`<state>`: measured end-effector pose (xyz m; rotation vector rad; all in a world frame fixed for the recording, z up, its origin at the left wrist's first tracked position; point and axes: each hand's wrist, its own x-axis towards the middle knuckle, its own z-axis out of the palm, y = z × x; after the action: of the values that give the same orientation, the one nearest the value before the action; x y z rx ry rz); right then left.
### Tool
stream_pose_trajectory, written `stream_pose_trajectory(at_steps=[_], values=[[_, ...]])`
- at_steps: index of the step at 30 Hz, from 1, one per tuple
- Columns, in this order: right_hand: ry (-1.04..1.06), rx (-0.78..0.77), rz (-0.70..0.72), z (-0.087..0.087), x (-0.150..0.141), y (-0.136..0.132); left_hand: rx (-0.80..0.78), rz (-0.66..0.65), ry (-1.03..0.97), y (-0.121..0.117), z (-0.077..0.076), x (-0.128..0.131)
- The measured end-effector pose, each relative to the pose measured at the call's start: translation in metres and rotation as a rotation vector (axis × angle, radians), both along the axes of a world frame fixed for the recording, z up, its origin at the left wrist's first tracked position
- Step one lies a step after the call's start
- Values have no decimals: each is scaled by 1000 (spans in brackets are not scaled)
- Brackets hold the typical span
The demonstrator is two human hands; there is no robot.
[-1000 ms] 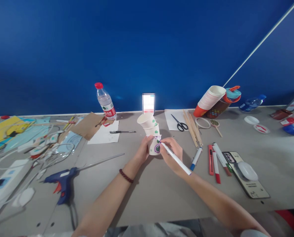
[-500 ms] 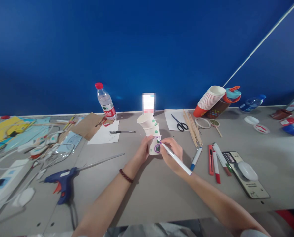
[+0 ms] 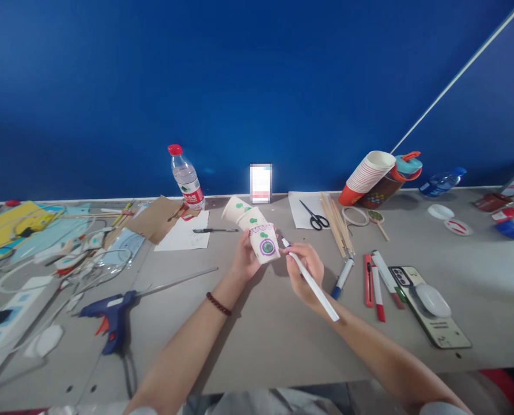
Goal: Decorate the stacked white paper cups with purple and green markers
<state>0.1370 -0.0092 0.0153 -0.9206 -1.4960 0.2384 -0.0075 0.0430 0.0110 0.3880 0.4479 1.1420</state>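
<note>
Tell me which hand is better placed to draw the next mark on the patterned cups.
Probably the right hand: it holds the white marker, tip near the patterned cups. The left hand is occupied gripping them.

So the paper cup tower (image 3: pixel 263 241) is basically a few white cups stuck into each other, looks like three. It's tipped over pretty hard, wide rim aimed at the bench's (image 3: pixel 248 346) back left corner, narrow bottom end toward the front edge. Green blobs run all the way along it, and the lowest cup's got a purple loopy border plus a purple ring with a green middle. Can't tell if the base touches down. The marker (image 3: pixel 312 282) is slim and white, purple near the tip, slanted just beside that lowest cup, back end toward the front right corner.
</note>
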Motion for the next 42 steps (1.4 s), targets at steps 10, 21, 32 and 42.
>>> stream_pose_trajectory(at_steps=[10,21,32,42], values=[[-108,340,82,11,1,-4,30,-19,-99,-2,2,-8],[-317,364,56,11,-4,-3,11,-6,-129,-2,1,-9],[-332,344,57,15,-6,-3,33,-16,-135,-3,1,-8],[-361,287,59,14,-4,-3,26,9,-133,1,0,-11]])
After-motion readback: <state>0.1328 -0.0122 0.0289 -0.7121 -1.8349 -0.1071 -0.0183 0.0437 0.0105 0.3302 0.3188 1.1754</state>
